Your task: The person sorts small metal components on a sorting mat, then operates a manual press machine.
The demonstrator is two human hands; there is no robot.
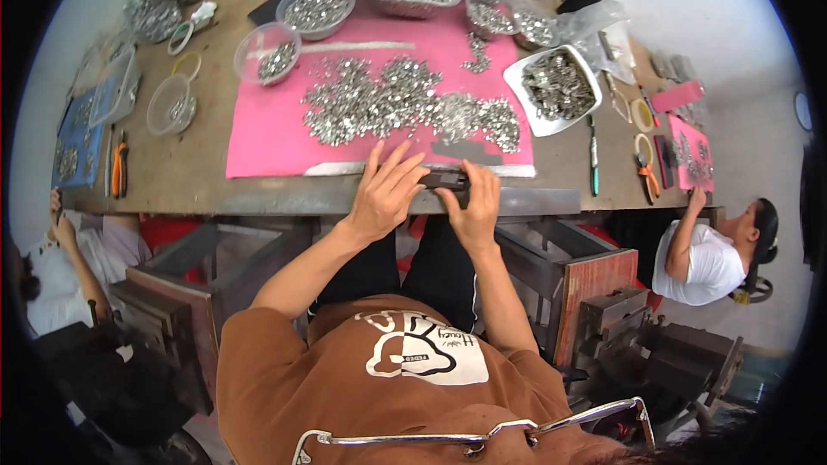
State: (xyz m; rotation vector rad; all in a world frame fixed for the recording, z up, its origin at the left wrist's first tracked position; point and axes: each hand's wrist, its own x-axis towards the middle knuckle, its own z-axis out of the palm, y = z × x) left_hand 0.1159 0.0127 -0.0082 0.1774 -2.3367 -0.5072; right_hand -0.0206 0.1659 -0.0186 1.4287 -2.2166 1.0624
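Observation:
At the table's front edge my right hand (474, 211) grips a small dark rectangular block (446, 180) between thumb and fingers. My left hand (385, 195) is beside it, palm down with fingers stretched and spread, its nearest fingertips at the block's left end. The left thumb is mostly hidden. Just beyond both hands, a wide pile of small shiny silver pieces (370, 99) is spread over a pink mat (267, 138). A flat grey strip (467, 151) lies between the pile and the block. The pieces are too small to make out singly.
Clear tubs (316, 11) of silver pieces line the back. A white square bowl (515, 82) holds more at the right. Orange-handled pliers (121, 168) lie left, another pair (646, 174) right, near a pen (593, 155). Co-workers sit at the left and right (702, 263).

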